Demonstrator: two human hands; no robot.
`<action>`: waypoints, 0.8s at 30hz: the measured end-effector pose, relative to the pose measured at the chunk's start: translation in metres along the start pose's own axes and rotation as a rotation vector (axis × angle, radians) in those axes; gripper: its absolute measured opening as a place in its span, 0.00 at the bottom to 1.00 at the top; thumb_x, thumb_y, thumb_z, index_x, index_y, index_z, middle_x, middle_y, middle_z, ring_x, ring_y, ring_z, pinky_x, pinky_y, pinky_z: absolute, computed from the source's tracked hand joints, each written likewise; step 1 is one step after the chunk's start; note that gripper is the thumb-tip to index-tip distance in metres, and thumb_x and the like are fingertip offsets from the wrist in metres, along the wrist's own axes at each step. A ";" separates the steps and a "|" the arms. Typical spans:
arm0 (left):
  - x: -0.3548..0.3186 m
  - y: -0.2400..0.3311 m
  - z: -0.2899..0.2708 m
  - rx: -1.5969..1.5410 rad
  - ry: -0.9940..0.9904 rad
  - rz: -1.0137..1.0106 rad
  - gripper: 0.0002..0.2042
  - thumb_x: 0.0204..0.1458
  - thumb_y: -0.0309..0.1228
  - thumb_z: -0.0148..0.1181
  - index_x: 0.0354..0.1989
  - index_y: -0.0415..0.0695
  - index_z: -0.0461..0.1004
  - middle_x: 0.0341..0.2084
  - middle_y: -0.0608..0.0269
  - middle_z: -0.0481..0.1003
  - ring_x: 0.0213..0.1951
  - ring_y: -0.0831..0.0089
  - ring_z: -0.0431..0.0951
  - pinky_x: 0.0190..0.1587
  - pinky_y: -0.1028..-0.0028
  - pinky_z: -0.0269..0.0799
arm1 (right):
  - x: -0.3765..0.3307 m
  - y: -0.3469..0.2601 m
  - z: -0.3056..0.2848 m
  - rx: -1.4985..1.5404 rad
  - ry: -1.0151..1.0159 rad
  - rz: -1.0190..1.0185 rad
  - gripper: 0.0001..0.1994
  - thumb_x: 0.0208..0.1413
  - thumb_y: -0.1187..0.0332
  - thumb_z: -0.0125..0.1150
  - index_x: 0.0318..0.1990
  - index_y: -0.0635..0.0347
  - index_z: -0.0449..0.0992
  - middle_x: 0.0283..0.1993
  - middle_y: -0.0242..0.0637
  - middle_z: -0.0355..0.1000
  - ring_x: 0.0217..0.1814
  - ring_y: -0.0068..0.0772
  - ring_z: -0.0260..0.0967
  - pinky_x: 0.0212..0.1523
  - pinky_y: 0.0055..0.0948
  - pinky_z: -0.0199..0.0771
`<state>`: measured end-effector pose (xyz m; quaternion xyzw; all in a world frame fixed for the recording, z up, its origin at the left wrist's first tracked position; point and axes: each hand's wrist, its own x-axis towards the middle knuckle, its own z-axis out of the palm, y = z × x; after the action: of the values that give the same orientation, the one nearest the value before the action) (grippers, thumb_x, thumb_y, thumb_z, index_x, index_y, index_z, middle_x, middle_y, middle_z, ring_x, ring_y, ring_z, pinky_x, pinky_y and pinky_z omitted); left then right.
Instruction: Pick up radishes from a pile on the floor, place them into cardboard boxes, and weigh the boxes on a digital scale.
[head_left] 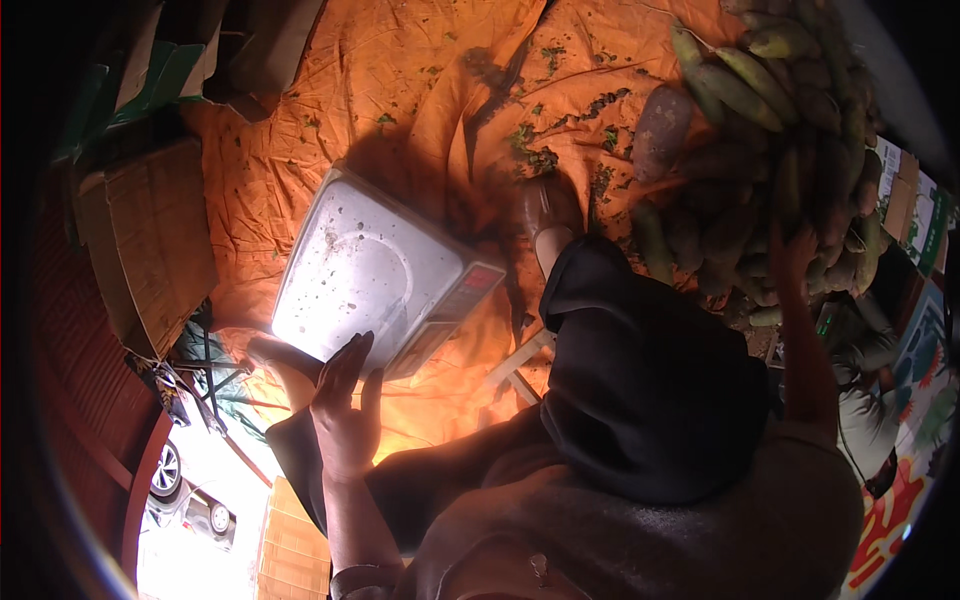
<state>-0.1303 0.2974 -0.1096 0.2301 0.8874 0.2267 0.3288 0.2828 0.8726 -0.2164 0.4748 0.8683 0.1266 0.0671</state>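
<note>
The left hand [345, 405] was spread flat, fingers together and pointing up the frame, holding nothing. Its fingertips lay at the near edge of a grey electronic scale [375, 270], touching or just over the corner of the steel platform; which of the two could not be told. The scale sat tilted on an orange tarp [400, 80], its platform speckled with bits of debris and its display strip with a red glow facing the person's legs.

The right hand [795, 250] was stretched out, well apart from the scale, up against a heap of long green and brown tubers [770, 120] piled on the tarp at the right. Its fingers pressed into the lower part of the heap; whether they had closed on one tuber was hidden in shadow. One large purplish tuber [660, 130] stood at the heap's left edge.

A brown shoe [548, 205] rested on the tarp between scale and heap. Flattened cardboard boxes [150, 240] lay left of the scale.
</note>
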 end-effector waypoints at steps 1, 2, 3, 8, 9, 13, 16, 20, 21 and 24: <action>-0.002 -0.002 0.001 -0.007 -0.001 0.005 0.16 0.56 0.24 0.60 0.55 0.41 0.76 0.51 0.51 0.78 0.53 0.53 0.77 0.56 0.61 0.73 | -0.023 0.013 0.018 -0.059 -0.021 0.070 0.38 0.57 0.47 0.62 0.67 0.63 0.59 0.63 0.65 0.60 0.67 0.66 0.57 0.61 0.58 0.64; -0.002 -0.003 0.001 -0.012 0.001 0.011 0.17 0.56 0.24 0.60 0.55 0.41 0.76 0.51 0.51 0.78 0.53 0.53 0.77 0.56 0.61 0.73 | -0.038 0.022 0.036 -0.117 -0.040 0.143 0.37 0.57 0.48 0.62 0.67 0.62 0.60 0.64 0.64 0.58 0.67 0.66 0.56 0.61 0.60 0.63; -0.001 -0.003 0.001 -0.018 0.010 0.016 0.17 0.56 0.24 0.60 0.55 0.41 0.76 0.51 0.51 0.78 0.53 0.53 0.77 0.56 0.61 0.73 | -0.045 0.032 0.056 -0.117 -0.028 0.142 0.37 0.57 0.48 0.62 0.67 0.62 0.60 0.64 0.64 0.58 0.67 0.66 0.56 0.61 0.60 0.63; -0.010 -0.006 -0.011 0.030 0.043 -0.045 0.17 0.56 0.24 0.60 0.55 0.41 0.76 0.50 0.50 0.78 0.52 0.53 0.77 0.55 0.61 0.74 | -0.008 -0.107 0.037 0.035 0.047 0.183 0.34 0.55 0.51 0.64 0.64 0.60 0.64 0.62 0.56 0.64 0.64 0.62 0.61 0.61 0.57 0.64; -0.006 -0.006 -0.009 0.016 0.046 -0.033 0.17 0.56 0.24 0.60 0.55 0.41 0.76 0.50 0.50 0.78 0.52 0.53 0.77 0.55 0.61 0.74 | 0.011 -0.120 0.044 0.170 0.093 0.005 0.34 0.54 0.50 0.65 0.64 0.60 0.65 0.62 0.55 0.65 0.64 0.60 0.62 0.60 0.55 0.65; 0.000 -0.004 -0.004 0.028 0.041 0.045 0.16 0.56 0.23 0.60 0.54 0.41 0.77 0.49 0.50 0.78 0.51 0.53 0.78 0.55 0.61 0.74 | 0.068 -0.222 0.108 0.664 0.056 -0.180 0.32 0.51 0.49 0.70 0.55 0.66 0.74 0.59 0.56 0.69 0.63 0.58 0.66 0.62 0.44 0.66; 0.002 -0.003 -0.003 0.000 0.058 0.035 0.16 0.55 0.23 0.60 0.53 0.40 0.77 0.49 0.50 0.78 0.51 0.53 0.78 0.55 0.61 0.74 | 0.081 -0.244 0.146 0.433 -0.307 0.194 0.39 0.48 0.50 0.74 0.62 0.68 0.68 0.61 0.55 0.70 0.64 0.49 0.67 0.64 0.38 0.65; -0.010 -0.001 -0.005 -0.019 0.076 -0.015 0.16 0.55 0.23 0.61 0.53 0.41 0.77 0.49 0.51 0.78 0.53 0.55 0.78 0.56 0.62 0.73 | 0.087 -0.229 0.085 0.693 -0.574 0.108 0.47 0.44 0.47 0.76 0.65 0.69 0.63 0.61 0.52 0.69 0.64 0.47 0.67 0.63 0.37 0.66; -0.012 0.000 -0.010 0.030 0.077 0.026 0.17 0.55 0.20 0.60 0.55 0.40 0.76 0.51 0.52 0.78 0.50 0.58 0.79 0.53 0.65 0.75 | 0.089 -0.214 0.064 0.769 -0.441 0.036 0.49 0.42 0.48 0.77 0.67 0.68 0.59 0.62 0.54 0.67 0.66 0.48 0.66 0.64 0.38 0.65; -0.022 0.006 -0.019 0.075 0.152 0.137 0.17 0.55 0.18 0.59 0.54 0.37 0.75 0.52 0.52 0.78 0.44 0.62 0.80 0.48 0.65 0.75 | 0.077 -0.146 0.009 0.754 -0.277 0.007 0.52 0.40 0.50 0.78 0.68 0.68 0.55 0.64 0.55 0.65 0.67 0.48 0.64 0.65 0.39 0.64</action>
<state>-0.1271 0.2848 -0.0830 0.2845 0.8999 0.2318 0.2355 0.1250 0.8631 -0.2659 0.4816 0.8351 -0.2659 0.0041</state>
